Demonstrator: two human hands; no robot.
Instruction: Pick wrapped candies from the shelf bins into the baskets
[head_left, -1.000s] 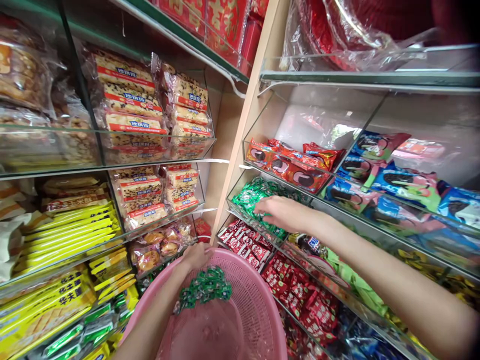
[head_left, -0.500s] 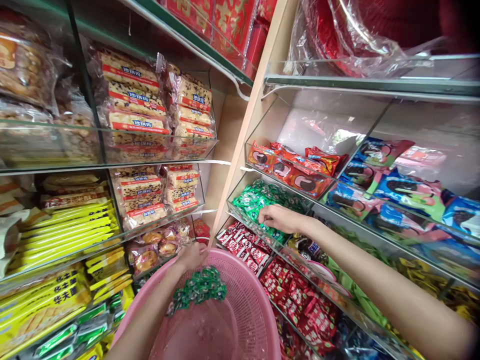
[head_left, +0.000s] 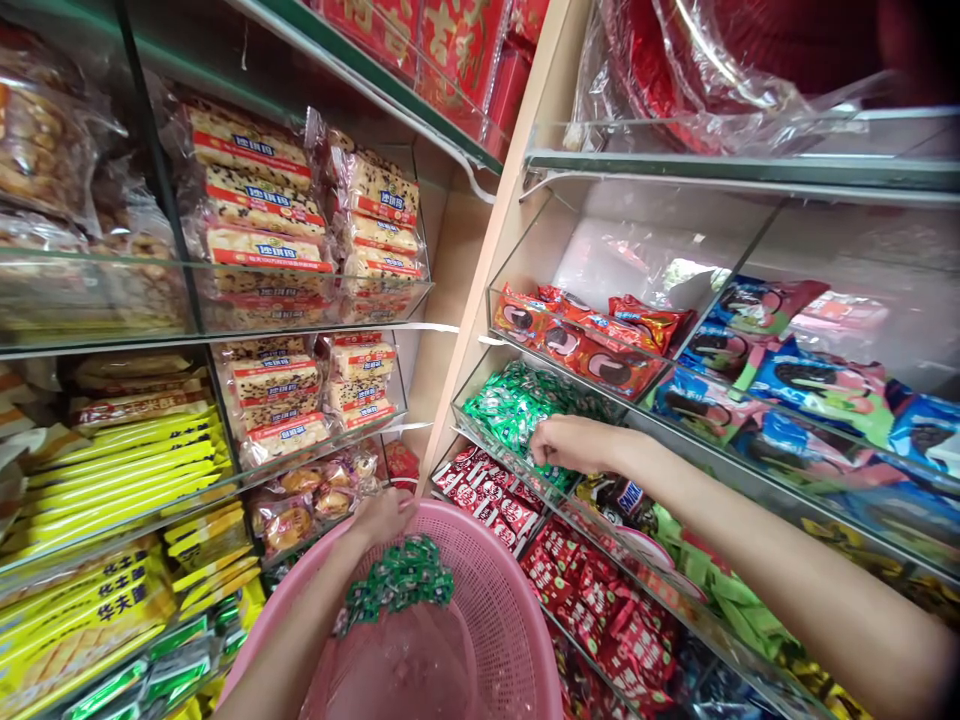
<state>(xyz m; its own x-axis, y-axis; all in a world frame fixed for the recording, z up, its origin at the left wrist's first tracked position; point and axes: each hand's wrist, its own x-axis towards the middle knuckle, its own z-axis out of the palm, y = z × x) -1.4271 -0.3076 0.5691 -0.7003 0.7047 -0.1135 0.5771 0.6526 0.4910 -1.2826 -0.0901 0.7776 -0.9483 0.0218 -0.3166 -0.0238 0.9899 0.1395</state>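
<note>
Candies (head_left: 510, 405), small, green and foil-wrapped, filled the glass shelf bin (head_left: 480, 445) at centre frame. Right hand (head_left: 574, 443) curled shut on some; left hand (head_left: 384, 515) gripped the pink plastic mesh basket (head_left: 517, 600) by its rim. Light, slippery, loose: I'd scoop handfuls.

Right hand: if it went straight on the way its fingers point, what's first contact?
The green-wrapped candies in the glass bin; the right hand looks already on them, depth unclear. The left hand grips the pink basket at its rim.
</note>
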